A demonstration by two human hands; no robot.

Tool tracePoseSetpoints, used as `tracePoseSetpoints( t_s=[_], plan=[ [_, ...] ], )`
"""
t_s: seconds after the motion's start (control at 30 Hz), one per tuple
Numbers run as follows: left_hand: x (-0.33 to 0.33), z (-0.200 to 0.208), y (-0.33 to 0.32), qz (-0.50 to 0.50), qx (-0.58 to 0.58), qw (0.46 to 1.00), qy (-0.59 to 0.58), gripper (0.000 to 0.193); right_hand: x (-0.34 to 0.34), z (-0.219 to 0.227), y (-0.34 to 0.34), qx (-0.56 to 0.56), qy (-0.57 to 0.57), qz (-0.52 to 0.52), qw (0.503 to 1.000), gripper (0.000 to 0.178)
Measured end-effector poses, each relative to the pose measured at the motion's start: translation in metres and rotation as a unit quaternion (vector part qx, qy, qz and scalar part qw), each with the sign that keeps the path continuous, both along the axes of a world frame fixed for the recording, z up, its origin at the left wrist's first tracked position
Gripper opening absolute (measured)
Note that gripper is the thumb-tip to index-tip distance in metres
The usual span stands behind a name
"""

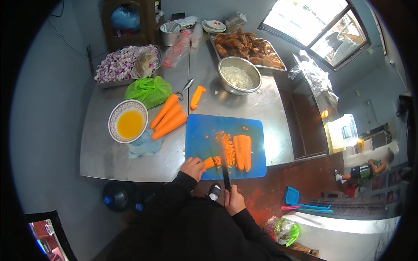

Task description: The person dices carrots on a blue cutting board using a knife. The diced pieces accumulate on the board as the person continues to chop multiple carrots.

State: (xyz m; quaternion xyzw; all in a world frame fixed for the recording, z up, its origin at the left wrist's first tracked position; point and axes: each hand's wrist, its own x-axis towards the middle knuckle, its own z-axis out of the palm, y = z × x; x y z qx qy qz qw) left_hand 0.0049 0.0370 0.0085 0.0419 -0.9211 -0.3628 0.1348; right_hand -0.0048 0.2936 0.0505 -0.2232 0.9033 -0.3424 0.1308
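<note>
With the blue cutting board [257,152] as the clock face and twelve o'clock farthest from the person, the left hand [193,168] is at eight o'clock. Its fingers are curled and clamped on a carrot piece [209,163], which lies on the board with its far end toward the middle. The right hand [234,200] is at six o'clock, just off the board's near edge, closed around the handle of a knife [225,169]. The blade points to twelve, blurred toward its tip, and passes through the diced carrot [228,152] heaped near the centre. Just beside that heap, toward three o'clock, lie long carrot slices [242,152] side by side.

Off the board, at ten o'clock, whole carrots [170,122] lie together on the steel table [98,161]. Between nine and ten stands a patterned bowl [113,130] of yellow liquid, and beyond the carrots, at ten, a green plastic bag [150,92]. At eleven lie a metal utensil [188,84] and an orange object [197,97] whose kind is hard to tell. Just past twelve stands a steel bowl [238,91] of chopped white pieces; farther that way, a tray holds brown chunks [244,47]. Chopped purple-and-white onion [122,65] fills another tray between ten and eleven.
</note>
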Motion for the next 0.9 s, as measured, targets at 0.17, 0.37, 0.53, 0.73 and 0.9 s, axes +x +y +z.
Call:
tracePoseSetpoints(
  t_s=[0.17,0.37,0.53,0.73,0.9],
  plan=[
    [-0.002,-0.012,-0.001,-0.015,-0.006,0.999,0.033,0.010,0.002,-0.004,-0.002,0.082,-0.005,0.050,0.995,0.018],
    [0.000,-0.017,0.000,-0.010,0.003,0.999,0.038,0.010,-0.001,-0.006,-0.004,0.103,-0.005,0.057,0.993,0.019],
    [0.003,-0.008,-0.002,-0.008,0.001,0.998,0.058,0.010,0.001,-0.007,-0.010,0.064,-0.023,0.036,0.997,0.021],
    [0.023,0.015,0.000,0.032,-0.034,0.999,0.028,0.012,0.004,-0.004,-0.003,0.009,-0.018,0.090,0.996,0.028],
    [0.020,0.001,-0.003,0.011,-0.002,1.000,-0.008,0.016,0.010,-0.002,-0.007,0.114,-0.029,0.045,0.992,0.030]
  ],
)
